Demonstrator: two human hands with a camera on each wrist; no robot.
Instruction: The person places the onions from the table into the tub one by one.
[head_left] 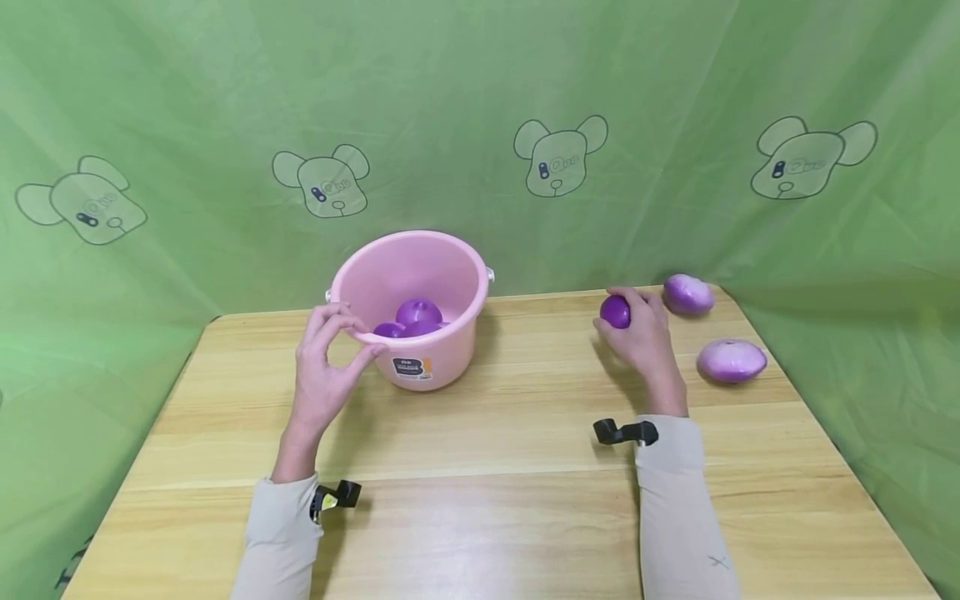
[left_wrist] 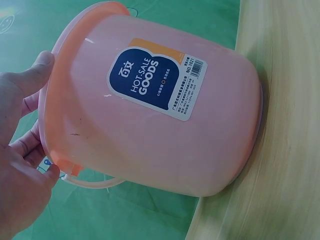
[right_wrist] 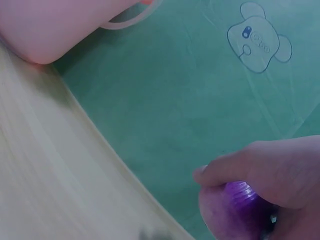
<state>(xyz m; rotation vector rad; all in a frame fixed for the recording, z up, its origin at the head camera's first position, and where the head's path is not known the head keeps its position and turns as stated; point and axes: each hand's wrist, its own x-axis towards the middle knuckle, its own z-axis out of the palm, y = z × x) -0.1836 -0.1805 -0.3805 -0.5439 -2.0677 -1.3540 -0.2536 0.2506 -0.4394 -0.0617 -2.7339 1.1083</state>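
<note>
A pink bucket (head_left: 442, 367) stands upright at the back left-centre of the table, with several purple onions (head_left: 418, 312) inside, partly hidden by its near rim. My left hand (head_left: 324, 367) pinches that rim on its near left side, thumb outside and fingertips over the edge. The left wrist view shows the bucket's printed label (left_wrist: 155, 80) beside this hand. Near the table's back edge, my right hand (head_left: 641, 333) grips a shiny purple onion (head_left: 615, 312) between thumb and fingers. In the right wrist view the fingers partly cover the held onion (right_wrist: 245, 200).
Two more purple-and-white onions lie at the right: one at the back corner (head_left: 688, 295), another nearer onion (head_left: 732, 361) beside my right wrist. A green curtain (head_left: 450, 108) with bear-head prints hangs behind and along both sides of the wooden table (head_left: 480, 533).
</note>
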